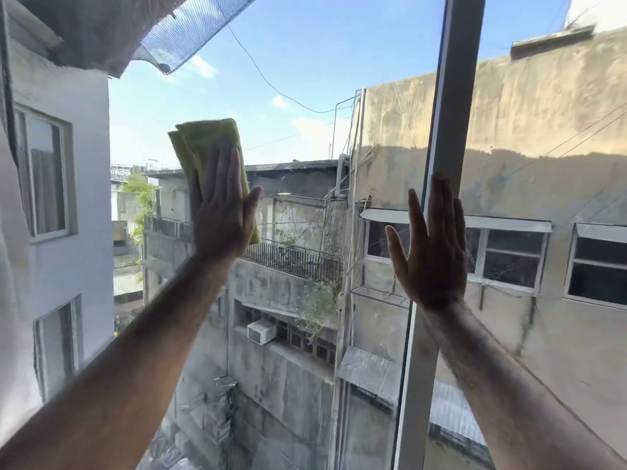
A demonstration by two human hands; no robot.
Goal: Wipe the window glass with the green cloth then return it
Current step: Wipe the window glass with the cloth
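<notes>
The window glass (305,96) fills the view in front of me. My left hand (222,212) lies flat with fingers up, pressing a folded green cloth (207,140) against the left pane at about mid height. The cloth sticks out above and to the right of my fingers. My right hand (432,245) is spread open with the palm forward. It rests on the glass and the grey vertical window frame (454,113), and it holds nothing.
A pale curtain (13,232) hangs along the left edge. A fabric and mesh flap (190,25) hangs at the top left. Beyond the glass are concrete buildings, a balcony railing and sky.
</notes>
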